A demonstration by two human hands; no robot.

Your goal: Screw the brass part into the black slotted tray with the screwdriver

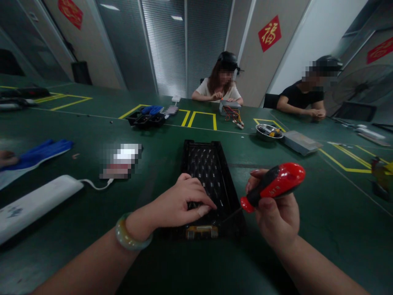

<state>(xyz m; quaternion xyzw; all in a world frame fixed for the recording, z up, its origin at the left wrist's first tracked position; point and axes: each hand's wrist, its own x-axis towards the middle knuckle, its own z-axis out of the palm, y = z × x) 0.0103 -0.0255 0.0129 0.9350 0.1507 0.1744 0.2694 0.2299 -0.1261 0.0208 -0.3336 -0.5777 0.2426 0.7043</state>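
A black rectangular casing (227, 176) with a patterned dark inside lies lengthwise before me. At its near end sits a connector (202, 232) with a row of pale pins. My left hand (187, 200) rests over the casing's left side, closed, thumb and forefinger tips close together near its inner surface; whatever they may pinch is too small or hidden to name. My right hand (278, 217) grips a red and black screwdriver (276, 184) by its handle. The thin shaft slants down to the left, its tip at the casing's near right part, where contact is unclear.
To the left lie a white power strip (39, 205), a cabled phone (123, 159) and a blue glove (46, 153) near another person's hand. Further off stand a black parts tray (145, 119), a metal bowl (268, 133) and a grey box (301, 142). Two people sit across the table.
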